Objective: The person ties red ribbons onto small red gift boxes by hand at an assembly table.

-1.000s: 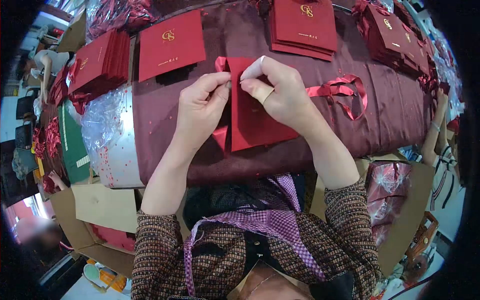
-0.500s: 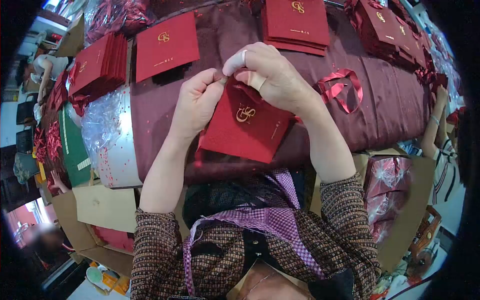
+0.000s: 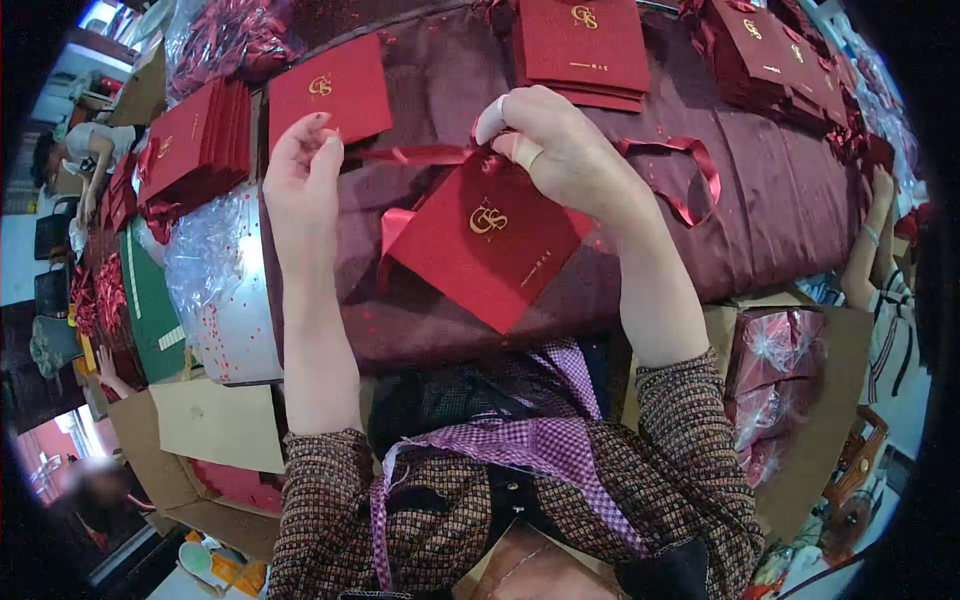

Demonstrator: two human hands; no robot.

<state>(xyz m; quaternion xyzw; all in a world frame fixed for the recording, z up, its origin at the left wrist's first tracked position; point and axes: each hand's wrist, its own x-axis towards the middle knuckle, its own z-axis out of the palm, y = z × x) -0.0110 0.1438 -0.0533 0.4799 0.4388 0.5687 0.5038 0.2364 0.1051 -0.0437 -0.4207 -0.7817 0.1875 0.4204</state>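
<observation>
A red bag [image 3: 487, 252] with gold lettering lies turned cornerwise in front of me. My right hand [image 3: 560, 140] pinches at its top corner, with a white band on one finger and a tan band on another. From that corner a red ribbon [image 3: 420, 156] runs left to my left hand [image 3: 305, 170], whose thumb and forefinger are closed at its end. The exact grip on the ribbon is partly hidden. Another length of ribbon [image 3: 397, 228] sticks out at the bag's left side.
A loop of ribbon [image 3: 708, 180] lies right of my right hand. Red bags are stacked at the back [image 3: 585, 45], at the left [image 3: 185, 135] and at the far right [image 3: 770, 60]; another lies flat [image 3: 330, 95]. Cardboard boxes [image 3: 220, 425] flank me. Other people work on both sides.
My left hand has moved left, away from the bag's top, drawing a ribbon out straight. My right hand stays at the top corner. The bag has turned slightly.
</observation>
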